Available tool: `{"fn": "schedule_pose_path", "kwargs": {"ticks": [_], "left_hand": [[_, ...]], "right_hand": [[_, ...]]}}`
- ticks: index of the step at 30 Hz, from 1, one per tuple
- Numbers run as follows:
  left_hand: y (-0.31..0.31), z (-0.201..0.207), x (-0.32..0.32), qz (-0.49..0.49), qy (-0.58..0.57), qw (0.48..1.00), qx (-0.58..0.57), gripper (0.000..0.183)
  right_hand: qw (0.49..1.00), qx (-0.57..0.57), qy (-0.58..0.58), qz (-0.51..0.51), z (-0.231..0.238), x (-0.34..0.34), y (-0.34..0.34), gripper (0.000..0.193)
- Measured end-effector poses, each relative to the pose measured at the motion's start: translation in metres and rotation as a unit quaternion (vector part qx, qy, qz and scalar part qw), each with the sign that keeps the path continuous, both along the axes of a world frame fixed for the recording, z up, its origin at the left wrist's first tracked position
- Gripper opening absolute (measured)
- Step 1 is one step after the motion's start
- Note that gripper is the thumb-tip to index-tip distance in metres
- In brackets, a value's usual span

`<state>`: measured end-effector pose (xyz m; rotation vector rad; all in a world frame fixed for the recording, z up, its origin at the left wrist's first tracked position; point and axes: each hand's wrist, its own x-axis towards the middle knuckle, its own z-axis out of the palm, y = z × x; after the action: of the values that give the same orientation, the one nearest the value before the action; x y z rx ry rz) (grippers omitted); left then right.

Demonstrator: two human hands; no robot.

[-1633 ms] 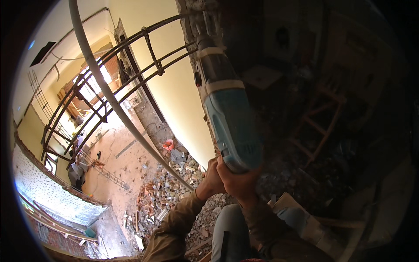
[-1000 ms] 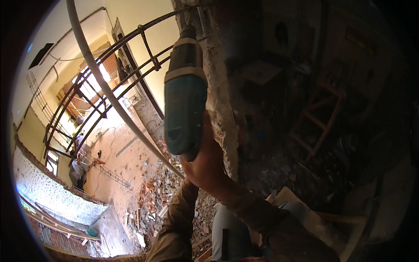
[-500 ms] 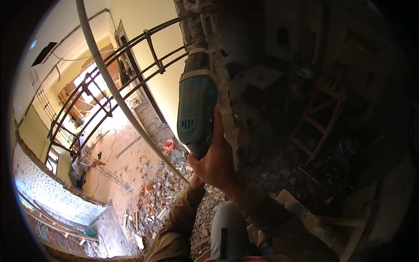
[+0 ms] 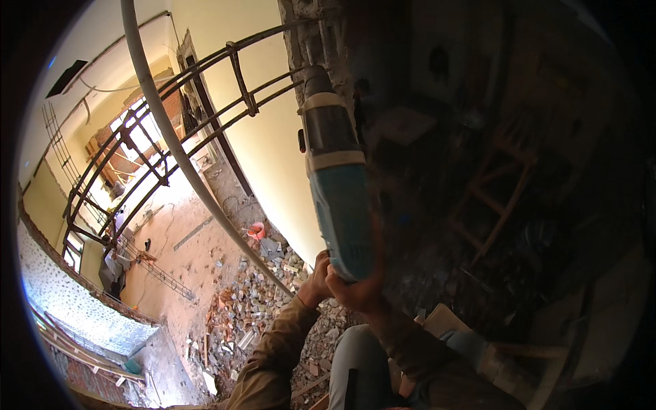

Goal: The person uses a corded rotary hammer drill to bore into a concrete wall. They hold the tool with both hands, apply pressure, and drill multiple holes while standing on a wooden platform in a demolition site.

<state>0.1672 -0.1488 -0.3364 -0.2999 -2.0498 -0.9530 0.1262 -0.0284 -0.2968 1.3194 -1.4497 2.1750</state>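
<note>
A teal and black rotary hammer [image 4: 339,205] points up and away from me, its nose against the broken masonry edge [image 4: 297,17] of a wall. The tip of its bit is hidden. My right hand [image 4: 359,292] is wrapped round the rear grip, partly in shadow. Close against it, my left hand [image 4: 315,281] is closed on the lower left side of the same grip. Bent steel reinforcing bars [image 4: 240,78], tied into a cage, run out of the masonry to the left of the tool.
A thick grey hose or conduit [image 4: 171,137] curves down across the left side. Rubble [image 4: 263,294] covers the floor below, with a pink bucket [image 4: 256,231] beyond it. In the dark right side stands a wooden frame [image 4: 502,205]. My knee [image 4: 359,362] shows at the bottom.
The rotary hammer has swung right, and its rear end now sits lower and further right. My left hand has come up beside my right hand at the grip.
</note>
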Motion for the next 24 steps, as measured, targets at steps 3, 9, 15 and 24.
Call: {"fn": "schedule_pose_path", "kwargs": {"ticks": [3, 9, 15, 24], "left_hand": [[-0.02, 0.004, -0.01, 0.005, -0.027, 0.998, -0.048, 0.049], [-0.028, -0.003, -0.009, 0.063, -0.052, 0.993, -0.082, 0.041], [-0.036, -0.004, 0.0, 0.169, -0.114, 0.965, -0.167, 0.033], [-0.027, 0.024, -0.004, 0.253, -0.217, 0.922, -0.199, 0.032]], "right_hand": [[0.995, -0.027, -0.083, 0.047, -0.03, -0.018, -0.019, 0.076], [0.981, -0.062, -0.154, 0.102, -0.056, -0.028, -0.04, 0.056], [0.937, -0.089, -0.262, 0.212, -0.054, -0.026, -0.042, 0.041], [0.847, -0.194, -0.377, 0.321, -0.06, -0.051, -0.072, 0.018]]}}
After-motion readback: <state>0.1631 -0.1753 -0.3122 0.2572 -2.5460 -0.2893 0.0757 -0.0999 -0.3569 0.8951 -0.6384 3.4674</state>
